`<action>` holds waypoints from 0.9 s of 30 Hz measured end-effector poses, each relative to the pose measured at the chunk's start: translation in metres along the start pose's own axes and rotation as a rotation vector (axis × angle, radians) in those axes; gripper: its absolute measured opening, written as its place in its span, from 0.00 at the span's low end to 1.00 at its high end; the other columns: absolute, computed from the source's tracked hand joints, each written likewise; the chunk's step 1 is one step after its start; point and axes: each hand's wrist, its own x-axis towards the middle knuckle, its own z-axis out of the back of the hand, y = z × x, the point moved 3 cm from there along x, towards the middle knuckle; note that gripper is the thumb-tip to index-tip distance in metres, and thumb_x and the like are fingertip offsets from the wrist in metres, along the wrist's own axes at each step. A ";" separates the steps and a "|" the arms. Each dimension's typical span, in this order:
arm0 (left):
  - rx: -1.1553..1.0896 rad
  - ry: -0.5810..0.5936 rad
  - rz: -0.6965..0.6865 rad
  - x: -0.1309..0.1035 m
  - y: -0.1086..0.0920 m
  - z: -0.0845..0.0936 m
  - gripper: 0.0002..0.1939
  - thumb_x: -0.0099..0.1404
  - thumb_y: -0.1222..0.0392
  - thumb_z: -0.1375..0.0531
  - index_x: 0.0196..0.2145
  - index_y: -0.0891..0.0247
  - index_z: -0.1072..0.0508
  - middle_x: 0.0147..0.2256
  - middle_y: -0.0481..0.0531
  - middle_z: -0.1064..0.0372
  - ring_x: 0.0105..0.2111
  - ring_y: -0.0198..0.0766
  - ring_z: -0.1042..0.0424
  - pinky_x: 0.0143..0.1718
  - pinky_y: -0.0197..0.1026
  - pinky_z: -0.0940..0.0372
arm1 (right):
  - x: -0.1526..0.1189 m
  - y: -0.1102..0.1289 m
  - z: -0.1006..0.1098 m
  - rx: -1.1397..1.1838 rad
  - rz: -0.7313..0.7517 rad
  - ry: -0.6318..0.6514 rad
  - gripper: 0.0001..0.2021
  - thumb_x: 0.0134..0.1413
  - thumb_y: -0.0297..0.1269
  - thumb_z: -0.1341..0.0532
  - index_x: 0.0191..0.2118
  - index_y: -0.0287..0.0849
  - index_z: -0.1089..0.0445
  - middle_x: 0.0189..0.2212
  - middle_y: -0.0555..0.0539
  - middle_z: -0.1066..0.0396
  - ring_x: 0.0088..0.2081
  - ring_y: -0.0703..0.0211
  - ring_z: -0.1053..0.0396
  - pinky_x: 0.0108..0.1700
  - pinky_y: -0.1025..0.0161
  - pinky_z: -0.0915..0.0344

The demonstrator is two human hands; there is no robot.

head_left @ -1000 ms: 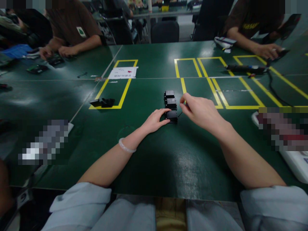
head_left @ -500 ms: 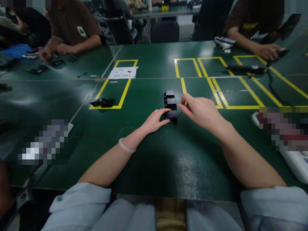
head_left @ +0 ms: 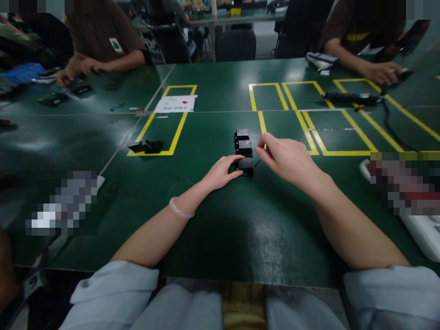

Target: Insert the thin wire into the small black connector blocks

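Three small black box-shaped parts stand in a row on the green table: a far one (head_left: pixel 242 134), a middle one (head_left: pixel 244 146) and a near one (head_left: pixel 245 164). The thumb and fingers of my left hand (head_left: pixel 220 172) close around the left side of the near part. My right hand (head_left: pixel 283 156) is pinched just right of the row, holding a thin dark rod (head_left: pixel 257 162). That rod slants down toward the near part's right edge; whether its tip touches is too small to tell.
Dark brackets (head_left: pixel 146 146) lie left, within yellow tape, below a white paper label (head_left: pixel 176 104). A pixelated device (head_left: pixel 65 201) lies at left and a white-edged one (head_left: pixel 421 233) at right. A black cylindrical tool (head_left: pixel 352 98) and co-workers' hands (head_left: pixel 385 73) are across the table.
My right fingertips have shifted very slightly to the right. My left hand and the row of parts look unmoved. A co-worker's hand at the upper left has moved a little.
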 end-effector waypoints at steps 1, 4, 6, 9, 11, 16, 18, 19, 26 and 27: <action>0.000 0.001 0.001 0.000 0.000 0.000 0.25 0.68 0.51 0.41 0.61 0.58 0.36 0.58 0.53 0.33 0.55 0.48 0.34 0.57 0.49 0.39 | 0.000 0.000 0.000 -0.010 -0.004 0.002 0.16 0.67 0.45 0.53 0.46 0.43 0.33 0.35 0.45 0.23 0.32 0.55 0.29 0.29 0.62 0.53; -0.007 0.001 0.007 0.000 0.000 0.000 0.25 0.68 0.52 0.41 0.60 0.59 0.35 0.58 0.54 0.33 0.55 0.48 0.34 0.57 0.49 0.39 | 0.001 0.000 0.001 -0.056 -0.012 0.016 0.15 0.67 0.42 0.53 0.45 0.43 0.32 0.35 0.44 0.23 0.33 0.55 0.29 0.29 0.62 0.54; -0.013 -0.002 0.004 0.000 0.000 0.000 0.25 0.68 0.52 0.41 0.60 0.59 0.35 0.58 0.54 0.33 0.55 0.48 0.34 0.57 0.49 0.39 | 0.001 0.000 0.001 -0.064 -0.011 0.028 0.15 0.67 0.40 0.54 0.46 0.43 0.32 0.36 0.44 0.23 0.33 0.55 0.29 0.29 0.62 0.53; -0.017 -0.005 -0.003 0.001 0.001 0.000 0.25 0.68 0.52 0.41 0.60 0.59 0.35 0.58 0.54 0.33 0.56 0.48 0.34 0.57 0.50 0.40 | 0.001 0.000 0.000 -0.035 0.005 0.030 0.16 0.67 0.39 0.55 0.50 0.43 0.33 0.37 0.44 0.23 0.34 0.55 0.29 0.30 0.62 0.52; -0.013 -0.004 -0.004 0.000 0.001 0.000 0.25 0.68 0.52 0.41 0.60 0.59 0.36 0.58 0.54 0.33 0.56 0.48 0.34 0.57 0.50 0.40 | 0.000 0.000 -0.001 -0.011 0.020 0.018 0.16 0.66 0.38 0.54 0.52 0.43 0.35 0.40 0.44 0.23 0.34 0.55 0.29 0.30 0.62 0.51; -0.011 -0.010 -0.011 0.000 0.000 0.000 0.25 0.68 0.52 0.41 0.60 0.59 0.36 0.58 0.54 0.33 0.55 0.48 0.34 0.57 0.49 0.39 | 0.000 0.001 0.000 0.008 0.032 0.002 0.15 0.66 0.40 0.53 0.51 0.43 0.34 0.38 0.45 0.23 0.34 0.55 0.29 0.30 0.62 0.52; -0.011 -0.009 -0.006 0.000 -0.001 0.000 0.25 0.68 0.53 0.41 0.60 0.59 0.35 0.58 0.54 0.33 0.55 0.48 0.34 0.57 0.49 0.39 | 0.001 0.001 0.000 -0.032 0.005 0.011 0.16 0.67 0.43 0.53 0.47 0.43 0.32 0.35 0.44 0.23 0.33 0.54 0.28 0.29 0.62 0.53; -0.011 -0.008 -0.002 0.000 -0.001 0.000 0.25 0.68 0.53 0.41 0.60 0.59 0.35 0.58 0.54 0.33 0.55 0.48 0.34 0.57 0.49 0.39 | 0.001 0.001 0.000 -0.060 -0.013 0.018 0.17 0.68 0.45 0.54 0.46 0.43 0.31 0.34 0.44 0.23 0.33 0.54 0.28 0.29 0.61 0.54; -0.007 -0.005 -0.002 0.000 -0.001 0.000 0.25 0.68 0.52 0.41 0.60 0.59 0.35 0.57 0.54 0.32 0.55 0.47 0.34 0.56 0.49 0.39 | 0.001 0.001 0.000 -0.073 -0.007 0.030 0.16 0.67 0.40 0.55 0.49 0.43 0.32 0.34 0.44 0.23 0.33 0.54 0.28 0.29 0.61 0.55; -0.008 -0.005 -0.003 0.000 -0.001 0.000 0.25 0.68 0.52 0.41 0.60 0.58 0.36 0.58 0.54 0.33 0.55 0.47 0.34 0.56 0.49 0.39 | 0.001 0.001 0.000 -0.049 0.000 0.020 0.16 0.67 0.39 0.54 0.50 0.43 0.33 0.35 0.45 0.23 0.33 0.54 0.28 0.29 0.62 0.55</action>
